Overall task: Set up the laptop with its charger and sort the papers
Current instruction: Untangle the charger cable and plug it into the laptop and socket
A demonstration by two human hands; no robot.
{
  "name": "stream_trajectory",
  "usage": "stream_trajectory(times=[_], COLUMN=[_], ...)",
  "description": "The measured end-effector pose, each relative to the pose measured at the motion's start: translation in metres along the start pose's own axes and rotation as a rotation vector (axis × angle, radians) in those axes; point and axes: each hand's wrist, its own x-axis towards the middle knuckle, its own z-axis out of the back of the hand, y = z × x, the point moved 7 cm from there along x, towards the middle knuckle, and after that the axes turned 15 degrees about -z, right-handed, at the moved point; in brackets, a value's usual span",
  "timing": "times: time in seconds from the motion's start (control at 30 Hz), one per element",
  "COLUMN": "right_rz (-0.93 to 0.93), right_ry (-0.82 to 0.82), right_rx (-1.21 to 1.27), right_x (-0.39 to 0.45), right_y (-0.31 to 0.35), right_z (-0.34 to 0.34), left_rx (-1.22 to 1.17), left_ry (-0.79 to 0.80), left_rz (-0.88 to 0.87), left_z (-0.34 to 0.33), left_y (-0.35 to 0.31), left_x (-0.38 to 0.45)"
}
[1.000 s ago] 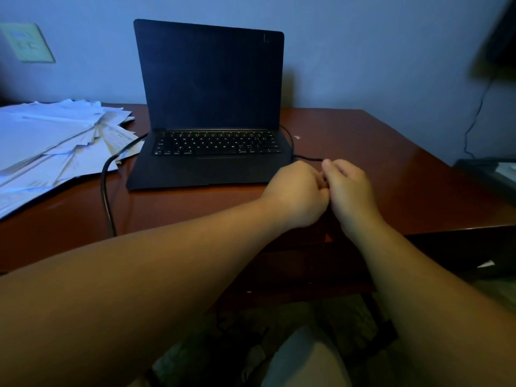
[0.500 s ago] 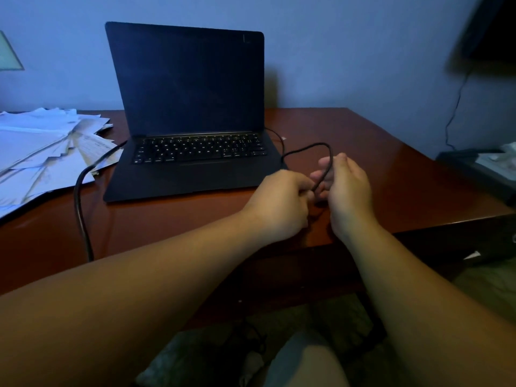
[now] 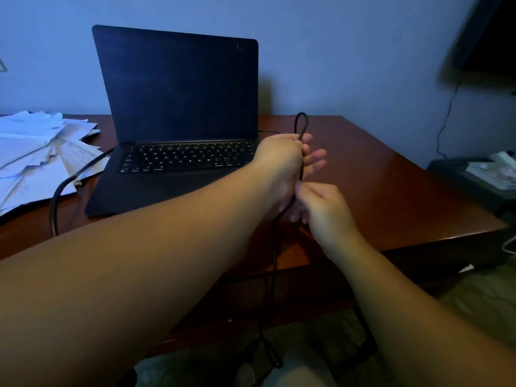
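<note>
In the head view, the left hand (image 3: 282, 160) is raised at the centre of the frame, just right of the laptop (image 3: 178, 121), and its fingers are curled round the black charger cable (image 3: 302, 127), so that a small loop of the cable stands up above the fist. The right hand (image 3: 324, 210) is just below it and pinches the same cable between thumb and fingertips, while its other fingers are loosely bent. It seems that the two hands hold the cable this way to straighten it or to find its plug end, because the plug itself is hidden. From the hands the cable hangs down over the front edge of the desk (image 3: 377, 191) to the lower centre of the frame. The laptop stands open at the upper centre with a dark screen. The papers (image 3: 36, 157) lie in an untidy spread at the left edge, not yet sorted, and a second run of dark cable (image 3: 60, 191) crosses their corner beside the laptop. At the right edge there is a dark tray-like object (image 3: 474, 177), too dim to identify.
</note>
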Motion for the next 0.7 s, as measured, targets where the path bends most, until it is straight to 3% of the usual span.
stream_trajectory(times=[0.07,0.27,0.53,0.7], right_rz=[-0.025,-0.13,-0.281,-0.283], right_ry=[-0.019,-0.302,-0.308,-0.32], right_rx=[0.018,0.264,0.596,0.705], right_x=[0.004,0.006,0.003,0.007], right_y=[-0.005,-0.014,-0.018,-0.023], right_z=[0.0,0.03,0.042,0.043], left_rx=[0.07,0.443,0.714,0.545], left_ry=[0.077,0.301,0.369,0.389], left_rz=[-0.011,-0.175,-0.285,-0.105], left_z=[-0.008,-0.021,0.0,0.007], left_y=[0.0,0.002,0.027,0.039], left_x=[0.005,0.0,-0.027,-0.041])
